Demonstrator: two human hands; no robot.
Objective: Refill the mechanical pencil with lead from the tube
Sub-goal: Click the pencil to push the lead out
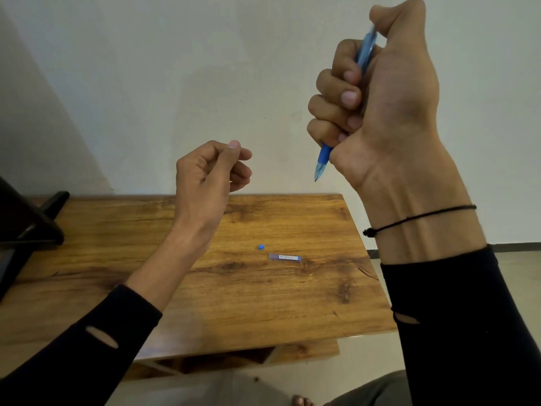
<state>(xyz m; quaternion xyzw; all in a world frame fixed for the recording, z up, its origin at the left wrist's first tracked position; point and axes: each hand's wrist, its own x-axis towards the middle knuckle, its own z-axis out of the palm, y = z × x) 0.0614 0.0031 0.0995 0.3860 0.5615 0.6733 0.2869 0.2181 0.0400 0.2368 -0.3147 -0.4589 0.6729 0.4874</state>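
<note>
My right hand (380, 92) is raised high on the right, fist closed around a blue mechanical pencil (323, 159). The pencil's tip points down and my thumb sits over its top end. My left hand (210, 171) hovers above the table's far edge with thumb and forefinger pinched together; whether a thin lead is between them is too small to tell. On the wooden table (205, 288) lies the clear lead tube (284, 257) on its side. A small blue cap (261, 247) rests just to its left.
A dark stand or device (26, 227) occupies the table's left end. The table's right edge runs close under my right forearm. A plain wall is behind the table, and a shelf shows beneath the tabletop.
</note>
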